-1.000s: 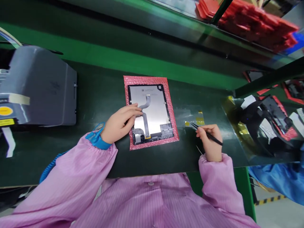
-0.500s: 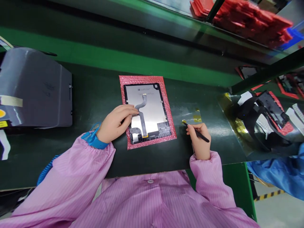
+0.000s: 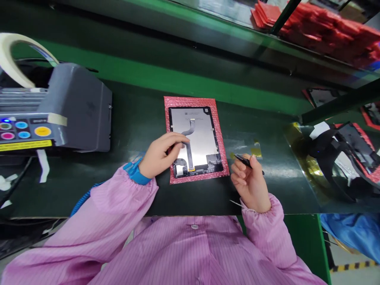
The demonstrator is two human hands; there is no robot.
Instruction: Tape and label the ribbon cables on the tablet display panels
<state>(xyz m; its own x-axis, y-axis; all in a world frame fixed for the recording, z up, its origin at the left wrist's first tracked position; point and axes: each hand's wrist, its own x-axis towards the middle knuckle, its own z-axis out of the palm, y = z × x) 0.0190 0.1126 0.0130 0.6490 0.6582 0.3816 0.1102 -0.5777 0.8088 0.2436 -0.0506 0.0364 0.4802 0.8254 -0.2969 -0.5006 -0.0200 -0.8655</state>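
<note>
A tablet screen panel (image 3: 199,134) lies back-up on a pink bubble-wrap sheet (image 3: 221,158) on the dark green mat. A grey flex cable (image 3: 190,130) runs down its silver back. My left hand (image 3: 162,154) rests on the panel's left edge, fingers curled and pressing near the cable. My right hand (image 3: 249,182) sits to the right of the sheet, palm turned up, gripping black tweezers (image 3: 245,160) whose tips point left. Beyond the tweezers, small yellow tape pieces (image 3: 255,150) sit on a clear film.
A grey tape dispenser machine (image 3: 68,107) with coloured buttons stands at the left, a tape roll (image 3: 12,51) on top. Black parts on pink wrap (image 3: 341,150) lie at the right. Red bags (image 3: 314,23) fill the upper shelf. A blue sleeve (image 3: 350,233) shows at lower right.
My right hand has drawn back from the yellow tape and turned palm up with the tweezers. My left hand stays on the panel. The view has shifted, showing more of the dispenser.
</note>
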